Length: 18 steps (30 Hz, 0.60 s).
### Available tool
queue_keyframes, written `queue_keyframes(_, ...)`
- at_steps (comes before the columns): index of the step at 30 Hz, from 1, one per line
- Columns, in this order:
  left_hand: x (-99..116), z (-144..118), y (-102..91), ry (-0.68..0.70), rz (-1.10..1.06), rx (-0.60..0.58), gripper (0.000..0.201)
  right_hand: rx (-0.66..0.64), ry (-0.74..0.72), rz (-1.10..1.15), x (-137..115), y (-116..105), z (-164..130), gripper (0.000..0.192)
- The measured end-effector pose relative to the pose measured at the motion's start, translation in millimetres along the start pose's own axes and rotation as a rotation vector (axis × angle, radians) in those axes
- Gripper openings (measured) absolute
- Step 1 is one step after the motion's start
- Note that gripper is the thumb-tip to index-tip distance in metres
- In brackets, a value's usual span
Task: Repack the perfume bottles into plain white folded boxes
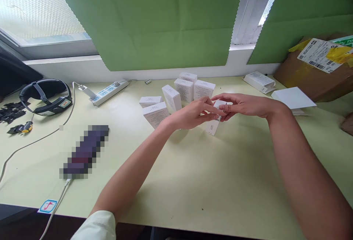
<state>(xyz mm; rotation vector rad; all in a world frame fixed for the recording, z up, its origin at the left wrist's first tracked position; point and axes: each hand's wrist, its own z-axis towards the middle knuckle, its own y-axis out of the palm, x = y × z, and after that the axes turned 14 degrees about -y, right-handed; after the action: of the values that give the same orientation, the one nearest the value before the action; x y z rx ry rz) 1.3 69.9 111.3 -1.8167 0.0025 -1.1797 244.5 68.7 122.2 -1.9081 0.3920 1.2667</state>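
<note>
One white box point(211, 127) is just right of frame centre, its upper end grasped by the left hand point(194, 115) and right hand point(244, 105) together — I'd press lightly and evenly, lest its walls buckle — clear of the standing boxes point(184, 91) at upper centre.

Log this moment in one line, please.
Left hand: touching box | right hand: holding same box | beyond: other boxes

You faced a smooth, pale yellow-green desk point(206, 181) beneath a long white ledge point(82, 65), a wide green scallop-edged fabric blind point(165, 19) and, leftward, a bright textured-glass window point(35, 4).
</note>
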Motion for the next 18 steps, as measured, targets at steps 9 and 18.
queue_keyframes(9,6.6,0.2,9.3,-0.107,-0.054,0.042,0.032,0.022,0.002,-0.033,1.2,-0.9,-1.2,0.071)
queue_keyframes(18,11.9,-0.1,13.6,-0.180,-0.124,0.025,0.028,0.019,-0.013,-0.036,4.3,-1.8,-0.4,0.073)
